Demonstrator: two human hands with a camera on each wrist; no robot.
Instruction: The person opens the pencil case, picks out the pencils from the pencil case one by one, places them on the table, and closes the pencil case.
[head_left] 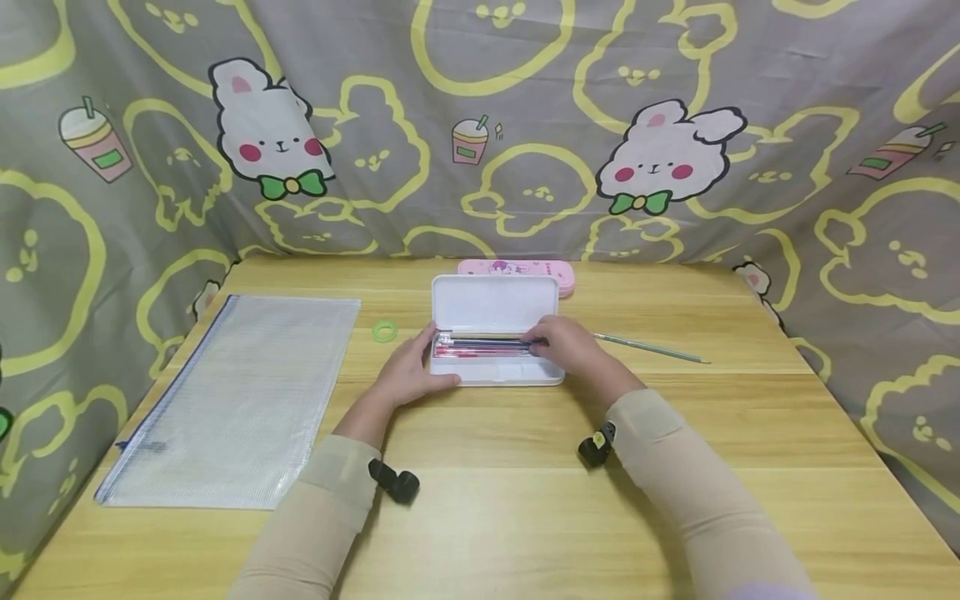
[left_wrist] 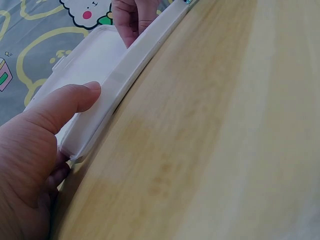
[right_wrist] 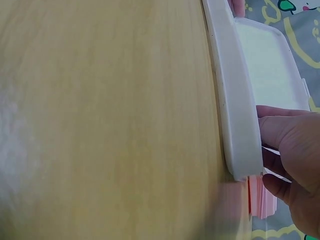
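Observation:
An open white pencil case (head_left: 495, 302) lies on the table, its lid raised at the back. Several pens (head_left: 483, 347), some with red and some with dark parts, lie lengthwise inside. My left hand (head_left: 408, 371) grips the case's left end, with the thumb over the front rim in the left wrist view and the fingers round the side. My right hand (head_left: 566, 343) reaches in at the right end, fingertips down at the pen ends. The case's front wall (right_wrist: 232, 90) hides part of those fingers in the right wrist view; I cannot tell whether they pinch a pen.
A pink case (head_left: 517, 267) sits behind the raised lid. To the right lies a green pencil (head_left: 652, 347). A green ring (head_left: 385, 331) is left of the white case, and a clear zip pouch (head_left: 240, 408) covers the left of the table. A patterned curtain (head_left: 540, 108) hangs behind.

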